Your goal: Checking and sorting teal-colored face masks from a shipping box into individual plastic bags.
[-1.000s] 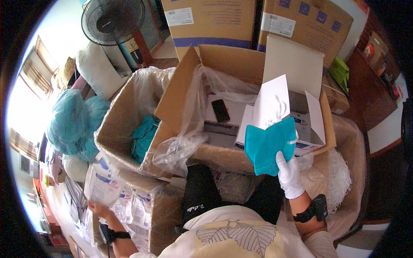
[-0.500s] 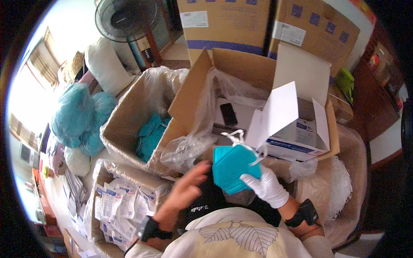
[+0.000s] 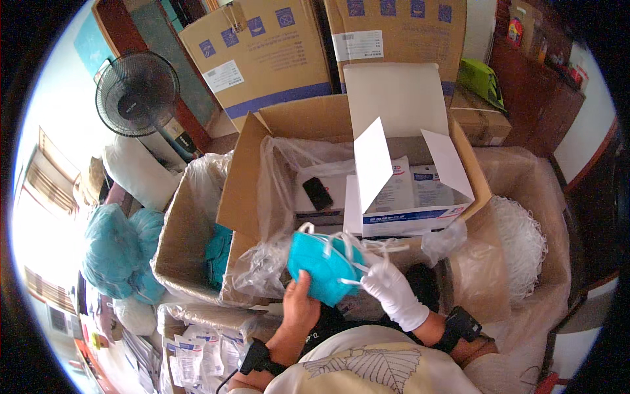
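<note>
A teal folded face mask [image 3: 321, 266] with white elastic straps is held in front of my lap; whether it is one or a small stack I cannot tell. My bare left hand [image 3: 301, 305] grips its lower left edge, thumb on the near face. At its right edge my right hand [image 3: 388, 289], in a white glove, has its fingers closed on the white straps [image 3: 354, 253]. Just beyond stands an open white carton [image 3: 407, 226] with white packets inside, set in a large cardboard box [image 3: 246, 197]. A black phone [image 3: 318, 193] lies in that box beside the carton.
More teal masks [image 3: 218, 256] fill a plastic-lined box on the left. Nearer, another lined box holds white packets [image 3: 200, 351]. On the right, a bundle of white elastic [image 3: 518, 246] lies in a lined box. Tall cartons [image 3: 262, 59] and a fan [image 3: 136, 94] stand behind.
My left hand has come in from the left and taken hold of the mask. The mask has tilted and moved slightly left and down; my right hand has shifted to its straps. The view has turned right.
</note>
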`<move>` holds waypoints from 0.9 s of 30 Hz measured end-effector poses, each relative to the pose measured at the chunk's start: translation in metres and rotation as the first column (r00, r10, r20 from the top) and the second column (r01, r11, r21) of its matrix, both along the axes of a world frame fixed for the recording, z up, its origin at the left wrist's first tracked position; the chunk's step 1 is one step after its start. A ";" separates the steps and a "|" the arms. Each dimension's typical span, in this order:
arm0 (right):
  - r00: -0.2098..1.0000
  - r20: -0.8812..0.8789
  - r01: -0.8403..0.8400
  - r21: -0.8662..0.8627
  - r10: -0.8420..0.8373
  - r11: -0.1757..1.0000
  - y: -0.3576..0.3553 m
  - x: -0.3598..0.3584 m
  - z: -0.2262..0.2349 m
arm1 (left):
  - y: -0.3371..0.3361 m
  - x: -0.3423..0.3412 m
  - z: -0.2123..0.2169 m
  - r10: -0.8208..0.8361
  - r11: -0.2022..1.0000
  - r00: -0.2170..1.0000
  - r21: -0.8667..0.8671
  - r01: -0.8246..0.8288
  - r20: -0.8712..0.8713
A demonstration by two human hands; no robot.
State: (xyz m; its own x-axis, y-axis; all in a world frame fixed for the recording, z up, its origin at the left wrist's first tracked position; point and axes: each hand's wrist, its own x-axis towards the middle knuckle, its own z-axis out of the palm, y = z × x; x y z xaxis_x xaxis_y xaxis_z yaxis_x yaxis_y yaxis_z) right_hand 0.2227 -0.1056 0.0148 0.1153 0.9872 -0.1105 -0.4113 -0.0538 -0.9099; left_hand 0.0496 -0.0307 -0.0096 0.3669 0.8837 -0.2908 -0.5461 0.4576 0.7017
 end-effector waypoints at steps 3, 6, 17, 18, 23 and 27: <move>0.969 -0.246 -0.016 -0.094 -0.008 0.995 0.002 0.015 -0.004 | 0.028 -0.026 0.004 0.179 0.978 0.962 0.142 -0.152 -0.208; 0.981 -0.182 -0.139 -0.416 0.068 0.898 -0.005 0.048 -0.047 | 0.048 -0.053 0.032 0.374 0.820 0.690 0.569 0.066 -0.619; 0.608 0.747 -0.170 0.454 -0.269 0.875 0.049 0.031 0.025 | 0.041 -0.031 0.105 0.515 0.303 0.259 0.456 0.837 -0.817; 0.607 0.750 -0.217 0.474 -0.263 0.853 0.053 0.026 0.029 | 0.039 -0.027 0.110 0.529 0.253 0.265 0.448 0.858 -0.806; 0.604 0.762 -0.387 0.535 -0.233 0.751 0.065 0.000 0.028 | 0.031 -0.020 0.126 0.581 0.143 0.201 0.343 0.928 -0.789; 0.537 0.802 -0.418 0.523 -0.262 0.743 0.063 -0.012 0.030 | 0.034 -0.029 0.123 0.555 0.144 0.174 0.300 0.943 -0.813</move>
